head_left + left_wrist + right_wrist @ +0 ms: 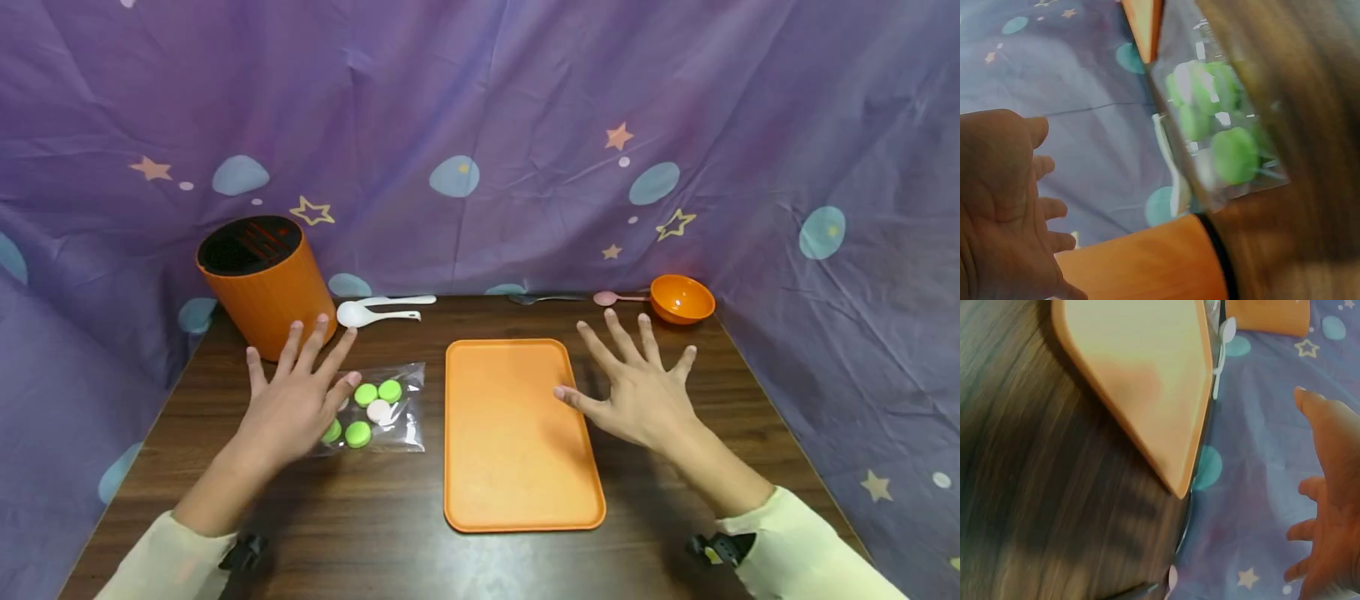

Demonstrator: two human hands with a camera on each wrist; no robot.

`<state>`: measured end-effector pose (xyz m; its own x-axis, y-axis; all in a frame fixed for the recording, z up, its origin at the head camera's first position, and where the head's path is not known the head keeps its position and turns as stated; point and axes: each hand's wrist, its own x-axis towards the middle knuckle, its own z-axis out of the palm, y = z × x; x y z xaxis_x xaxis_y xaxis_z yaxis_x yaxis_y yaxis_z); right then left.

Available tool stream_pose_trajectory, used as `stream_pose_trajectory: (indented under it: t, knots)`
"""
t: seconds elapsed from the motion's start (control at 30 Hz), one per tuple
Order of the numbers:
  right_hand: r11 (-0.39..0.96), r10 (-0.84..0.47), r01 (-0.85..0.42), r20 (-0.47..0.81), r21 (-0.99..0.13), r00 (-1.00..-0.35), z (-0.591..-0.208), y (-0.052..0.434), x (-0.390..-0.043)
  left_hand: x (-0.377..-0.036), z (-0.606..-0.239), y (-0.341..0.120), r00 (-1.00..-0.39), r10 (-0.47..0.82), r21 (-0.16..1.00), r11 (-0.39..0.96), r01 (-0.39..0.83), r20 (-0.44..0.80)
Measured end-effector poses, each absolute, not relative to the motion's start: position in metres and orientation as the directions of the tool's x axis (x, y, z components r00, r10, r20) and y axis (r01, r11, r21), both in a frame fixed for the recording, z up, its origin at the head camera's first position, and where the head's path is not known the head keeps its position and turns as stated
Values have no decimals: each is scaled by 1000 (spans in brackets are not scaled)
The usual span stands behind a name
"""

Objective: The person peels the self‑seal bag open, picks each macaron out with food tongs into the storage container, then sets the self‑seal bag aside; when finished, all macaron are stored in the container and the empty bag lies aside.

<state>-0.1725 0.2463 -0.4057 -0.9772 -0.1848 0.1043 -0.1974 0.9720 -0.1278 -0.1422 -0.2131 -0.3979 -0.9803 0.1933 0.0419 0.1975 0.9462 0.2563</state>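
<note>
**Both hands spread above the table**

Left hand is flat with straight fingers, over the edge of the clear bag of green discs — bag lies left of the orange tray. Right hand also spread, holding nothing. Risk, imo: thin slippery plastic may slide away w/ a loose pinch.

Both hands bare: left hand, right hand. Pale yellow long sleeves cover both forearms. A small black device is strapped under each wrist.
</note>
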Motion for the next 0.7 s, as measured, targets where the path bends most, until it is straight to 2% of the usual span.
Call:
stream_pose_trajectory:
  t: [0.4, 0.7]
  knots:
    - [963, -225, -233, 73, -134, -972, -413, 204, -185, -148, -452, -210, -897, 440, 306, 849, 431, 44]
    - [934, -320, -326, 66, -146, -945, -425, 175, -192, -150, -478, -207, -883, 468, 306, 845, 439, -28]
